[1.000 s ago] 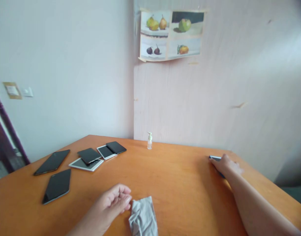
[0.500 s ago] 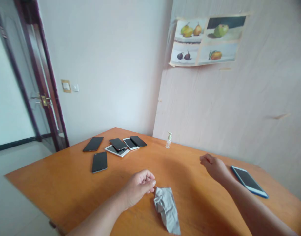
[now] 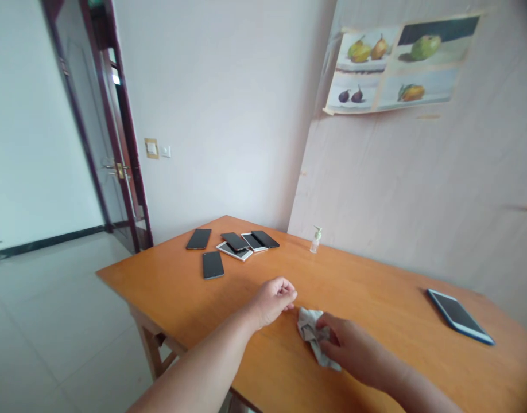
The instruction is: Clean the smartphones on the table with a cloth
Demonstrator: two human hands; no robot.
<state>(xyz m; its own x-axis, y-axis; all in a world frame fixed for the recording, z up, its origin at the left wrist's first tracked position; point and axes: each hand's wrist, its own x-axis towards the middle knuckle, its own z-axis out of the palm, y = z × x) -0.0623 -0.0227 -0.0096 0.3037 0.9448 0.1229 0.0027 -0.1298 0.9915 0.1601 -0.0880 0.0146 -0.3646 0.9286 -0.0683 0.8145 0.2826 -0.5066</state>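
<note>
A crumpled grey cloth (image 3: 309, 326) lies on the wooden table in front of me. My right hand (image 3: 343, 344) reaches onto it from the right, thumb and fingers closing around its upper side. Just left of the cloth, my left hand (image 3: 275, 301) is held over the table with its fingers curled in and the thumb near them. Nothing shows in that hand, and it is apart from the cloth.
Several phones, among them a dark phone (image 3: 213, 265), lie at the table's (image 3: 169, 275) far left; some overlap. A small pump bottle (image 3: 316, 240) stands near the back edge. To the right rests a blue-edged tablet (image 3: 459, 316). A wall rises behind.
My right hand has come down and left from above the table onto the cloth, which is more bunched. My left hand keeps its curled shape. The camera view has turned left.
</note>
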